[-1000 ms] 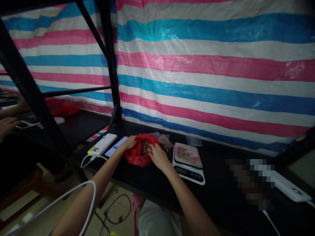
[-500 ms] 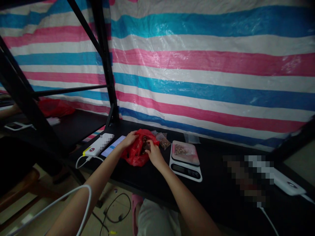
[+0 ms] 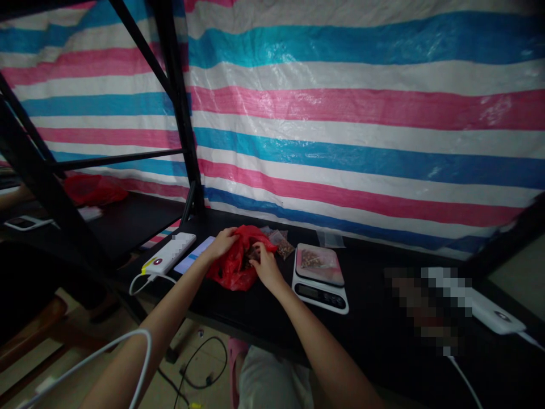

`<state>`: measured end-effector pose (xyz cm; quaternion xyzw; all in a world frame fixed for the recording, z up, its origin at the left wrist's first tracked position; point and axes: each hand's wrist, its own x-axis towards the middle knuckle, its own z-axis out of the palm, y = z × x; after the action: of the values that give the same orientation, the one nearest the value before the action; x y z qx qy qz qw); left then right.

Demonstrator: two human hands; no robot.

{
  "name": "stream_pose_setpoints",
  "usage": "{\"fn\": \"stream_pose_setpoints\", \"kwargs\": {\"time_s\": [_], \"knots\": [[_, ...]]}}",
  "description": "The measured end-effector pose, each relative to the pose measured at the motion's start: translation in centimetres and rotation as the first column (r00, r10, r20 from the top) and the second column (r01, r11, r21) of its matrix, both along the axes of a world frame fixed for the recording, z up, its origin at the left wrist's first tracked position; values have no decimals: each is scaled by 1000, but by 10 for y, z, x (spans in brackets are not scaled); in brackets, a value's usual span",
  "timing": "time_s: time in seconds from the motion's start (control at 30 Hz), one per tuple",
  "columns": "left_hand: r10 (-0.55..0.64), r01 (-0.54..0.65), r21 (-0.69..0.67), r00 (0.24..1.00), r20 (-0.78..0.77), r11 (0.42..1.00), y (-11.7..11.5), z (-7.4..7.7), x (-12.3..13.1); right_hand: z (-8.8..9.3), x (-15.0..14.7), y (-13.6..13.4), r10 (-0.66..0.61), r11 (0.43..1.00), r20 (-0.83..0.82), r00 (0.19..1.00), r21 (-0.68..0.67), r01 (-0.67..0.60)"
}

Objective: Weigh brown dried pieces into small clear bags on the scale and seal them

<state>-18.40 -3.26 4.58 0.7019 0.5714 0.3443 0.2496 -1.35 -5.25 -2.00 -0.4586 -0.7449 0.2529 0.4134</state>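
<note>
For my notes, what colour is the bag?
The bag is red, clearest in the head view.

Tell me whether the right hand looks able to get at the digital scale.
Likely yes: the right hand is right beside the digital scale, and only a strip of black tabletop lies between them.

Dim, underexposed light leaves the tabletop (image 3: 383,318) nearly black, soft glare shines on the striped tarpaulin (image 3: 340,142), and the wide lens bends the frame's edges.

a crumpled red plastic bag (image 3: 230,267) lies open, brown pieces (image 3: 252,254) showing inside.
</note>
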Motion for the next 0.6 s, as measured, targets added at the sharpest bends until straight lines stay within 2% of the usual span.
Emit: {"fn": "stream_pose_setpoints", "kwargs": {"time_s": [0.1, 0.17, 0.27, 0.33, 0.37, 0.43, 0.5, 0.53, 0.6], "knots": [[117, -111, 50, 985, -126, 993, 0, 4, -5, -1, 0, 3, 25, 999, -77, 997, -19, -26], [152, -145, 60, 977, -152, 988, -2, 7, -9, 2, 0, 2, 40, 999, -129, 991, -20, -43], [186, -171, 106, 969, -160, 980, -7, 10, -10, 16, 3, -8, 104, 994, -183, 978, 2, -106], [209, -164, 195, 948, -239, 967, -14, 12, -2, 30, 8, -16, 178, 984, -218, 960, 23, -177], [290, -213, 263, 908, -301, 941, -19, 14, 4, 37, 12, -21, 203, 979, -237, 950, 32, -201], [477, -306, 446, 808, -345, 841, -34, 19, 24, 52, 27, -32, 206, 979, -261, 943, 65, -195], [491, -239, 565, 799, -347, 790, -49, 23, 49, 64, 51, -43, 175, 983, -268, 947, 102, -153], [450, -175, 589, 817, -360, 789, -55, 25, 63, 69, 67, -49, 151, 986, -270, 951, 115, -124], [263, 26, 575, 872, -413, 818, -62, 23, 92, 75, 103, -59, 83, 990, -274, 958, 135, -47]]}}
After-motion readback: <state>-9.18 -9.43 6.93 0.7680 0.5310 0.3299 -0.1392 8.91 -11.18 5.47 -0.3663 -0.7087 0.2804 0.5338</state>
